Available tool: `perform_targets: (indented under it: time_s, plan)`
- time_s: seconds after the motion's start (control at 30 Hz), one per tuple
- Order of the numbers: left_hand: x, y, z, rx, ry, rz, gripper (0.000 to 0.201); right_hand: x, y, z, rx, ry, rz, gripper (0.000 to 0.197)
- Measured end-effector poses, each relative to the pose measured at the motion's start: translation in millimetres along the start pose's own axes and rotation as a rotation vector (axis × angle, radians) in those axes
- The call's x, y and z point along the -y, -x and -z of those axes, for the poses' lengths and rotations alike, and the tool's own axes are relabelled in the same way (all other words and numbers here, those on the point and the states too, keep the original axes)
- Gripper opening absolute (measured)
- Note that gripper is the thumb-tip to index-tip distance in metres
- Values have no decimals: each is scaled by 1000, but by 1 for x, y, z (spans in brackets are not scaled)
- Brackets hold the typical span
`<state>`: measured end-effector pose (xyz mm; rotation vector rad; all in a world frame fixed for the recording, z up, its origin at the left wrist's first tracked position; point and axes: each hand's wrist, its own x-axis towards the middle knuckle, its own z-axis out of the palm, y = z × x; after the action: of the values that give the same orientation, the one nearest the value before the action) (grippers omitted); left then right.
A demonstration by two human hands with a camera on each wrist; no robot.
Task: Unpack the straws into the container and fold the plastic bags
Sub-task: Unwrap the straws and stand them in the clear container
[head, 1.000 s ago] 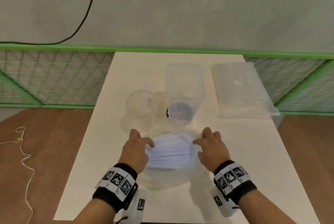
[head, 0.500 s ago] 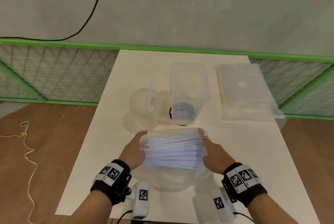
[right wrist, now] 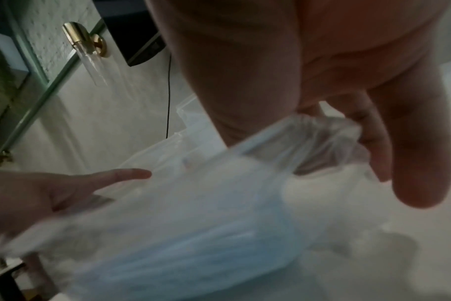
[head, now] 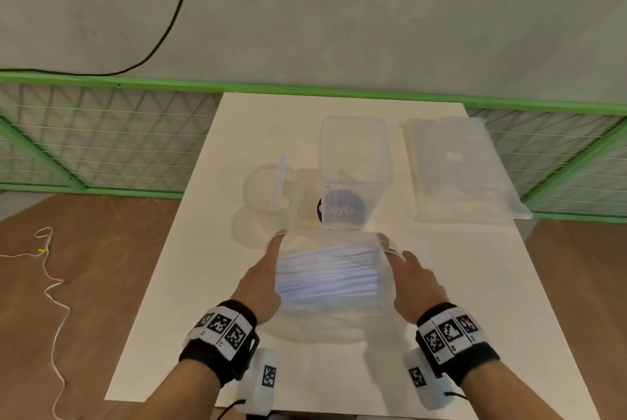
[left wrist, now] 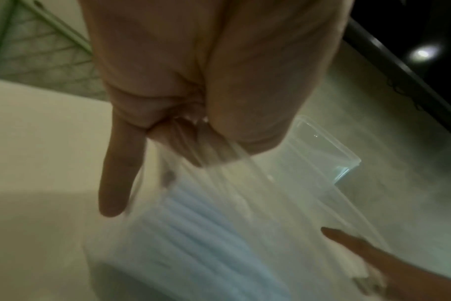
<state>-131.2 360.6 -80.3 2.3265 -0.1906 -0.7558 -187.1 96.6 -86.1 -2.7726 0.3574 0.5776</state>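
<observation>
A clear plastic bag of pale straws (head: 327, 273) hangs above the white table (head: 475, 284), stretched between my two hands. My left hand (head: 263, 278) pinches the bag's left edge, with the index finger held straight. In the left wrist view, the plastic (left wrist: 206, 234) is bunched under the thumb of my left hand (left wrist: 193, 81). My right hand (head: 412, 278) grips the right edge. In the right wrist view, gathered plastic (right wrist: 322, 138) sits in the fingers of my right hand (right wrist: 296, 71). Just beyond the bag stands a tall clear container (head: 354, 165), upright.
A round clear cup (head: 273, 189) holding a single straw stands left of the container. A second clear bag (head: 458, 168) lies flat at the table's far right. A green mesh fence (head: 101, 148) runs behind the table. A thin cord (head: 51, 284) lies on the wooden floor at left.
My hands went from resting on top of the bag to gripping its two sides. The bag has risen off the table and moved closer to the container.
</observation>
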Motion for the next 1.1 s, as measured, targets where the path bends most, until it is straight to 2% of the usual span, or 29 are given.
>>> perform_targets:
  time_s: [0.07,0.13,0.2,0.27,0.33,0.4,0.47,0.57,0.63,0.7,0.77,0.83,0.9,1.0,1.1]
  plan:
    - [2,2,-1,61,116,-25,111,-2,-1,-1,82,-102,52,99]
    - [4,4,3,112,186,-74,109,-4,-3,4,59,-189,72,100]
    - [6,3,7,78,151,-113,103,-8,-5,12,-27,-241,64,102]
    - [7,3,9,38,41,-115,91,-8,-1,19,36,-222,58,99]
    - [7,2,10,53,61,-98,82,-8,2,22,105,-210,34,93]
    - [6,3,12,58,122,-96,78,-10,3,24,37,-235,13,93]
    - [4,4,13,-3,163,-97,74,-11,3,24,10,-233,20,91]
    - [4,6,13,-168,172,-133,68,-13,5,22,-21,-168,53,78]
    - [7,7,12,-237,64,-179,69,-15,6,19,-81,-75,83,63]
    - [9,10,11,-219,-119,-207,68,-19,7,13,-96,-2,100,48]
    - [7,15,14,-151,-298,-133,57,-22,12,12,-80,67,85,49]
    - [3,19,18,-94,-447,2,49,-23,14,17,-77,94,78,61]
    - [0,21,19,-72,-548,79,52,-23,13,23,-97,99,95,74]
    - [-4,21,9,-55,-566,108,68,-18,9,24,-91,139,128,83]
    - [-1,19,1,13,-522,100,87,-11,8,14,95,156,199,83]
